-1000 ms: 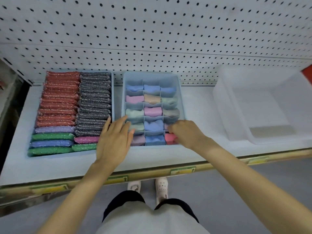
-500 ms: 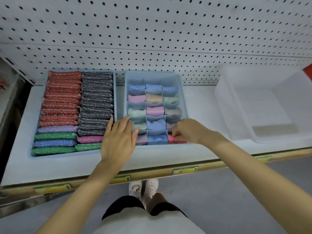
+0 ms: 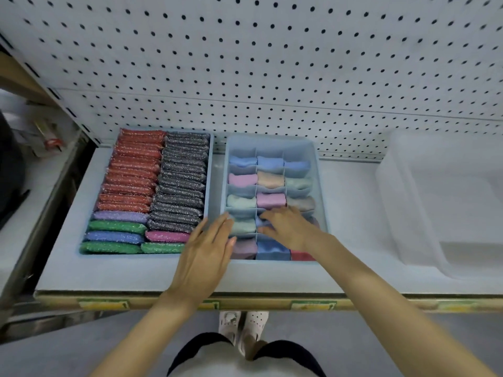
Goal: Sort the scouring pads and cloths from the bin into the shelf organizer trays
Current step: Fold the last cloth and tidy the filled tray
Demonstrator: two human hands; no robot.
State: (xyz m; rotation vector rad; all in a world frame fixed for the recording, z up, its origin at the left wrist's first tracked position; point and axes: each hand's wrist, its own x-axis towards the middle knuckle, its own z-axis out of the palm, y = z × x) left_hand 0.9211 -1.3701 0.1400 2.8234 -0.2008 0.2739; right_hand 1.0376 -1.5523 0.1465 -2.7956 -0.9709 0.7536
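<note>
Head view: the shelf (image 3: 130, 273) carries two blue trays side by side with a narrow bare strip between them. The pad tray (image 3: 209, 172) is packed wall to wall with scouring pads (image 3: 136, 172) standing on edge in two columns. The divided tray (image 3: 322, 197) holds folded cloths (image 3: 270, 200), one to a compartment. The clear bin (image 3: 392, 208) stands well apart on the right, with open shelf between it and the divided tray, and a bare band runs in front of both trays to the shelf's front edge.

The left hand (image 3: 206, 254) is flat with straight fingers and holds nothing, over the divided tray's front-left corner. The right hand (image 3: 288, 227) lies across the fourth row of compartments, its fingers spread loosely on the cloths and motion-blurred, nothing pinched.

Half a second ago the right hand pinched at the front-right compartment; it has since shifted left and back, leaving the red cloth (image 3: 302, 256) uncovered there. The left hand has barely moved
</note>
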